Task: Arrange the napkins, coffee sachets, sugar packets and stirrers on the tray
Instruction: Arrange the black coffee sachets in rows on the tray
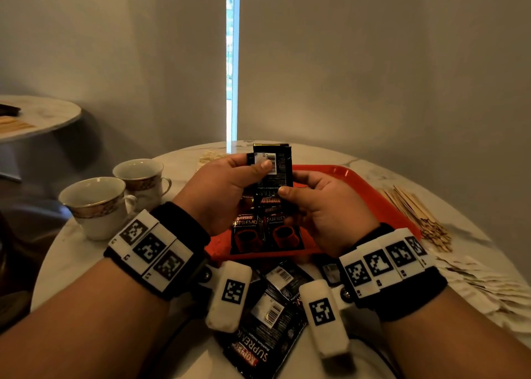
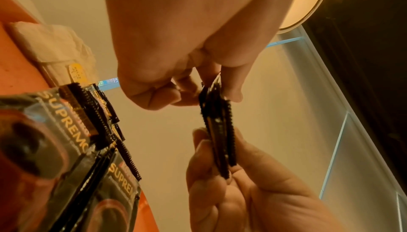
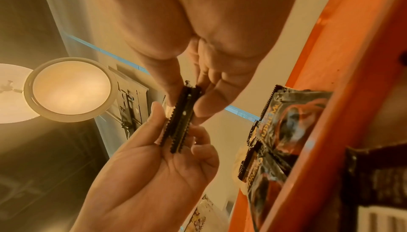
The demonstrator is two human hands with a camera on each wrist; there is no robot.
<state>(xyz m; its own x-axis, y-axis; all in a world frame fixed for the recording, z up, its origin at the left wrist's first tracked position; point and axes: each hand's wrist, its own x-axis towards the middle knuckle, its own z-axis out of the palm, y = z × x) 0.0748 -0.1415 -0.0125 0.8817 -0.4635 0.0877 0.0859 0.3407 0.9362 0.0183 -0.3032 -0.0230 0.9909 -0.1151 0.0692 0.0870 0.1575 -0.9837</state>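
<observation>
Both hands hold a thin stack of black coffee sachets (image 1: 283, 166) upright above the red tray (image 1: 344, 174). My left hand (image 1: 254, 168) pinches the stack's top, thumb on the barcode label. My right hand (image 1: 290, 192) pinches it lower down. The left wrist view shows the stack (image 2: 218, 131) edge-on between the left hand (image 2: 207, 89) and the right hand (image 2: 218, 164). It also shows edge-on in the right wrist view (image 3: 180, 119). Two more sachets (image 1: 267, 235) lie face up side by side on the tray's near part.
Loose sachets (image 1: 273, 307) lie on the marble table in front of the tray. Wooden stirrers (image 1: 416, 209) and pale paper packets (image 1: 488, 286) lie to the right. Napkins (image 1: 209, 156) sit behind the tray, two teacups (image 1: 97, 203) at the left.
</observation>
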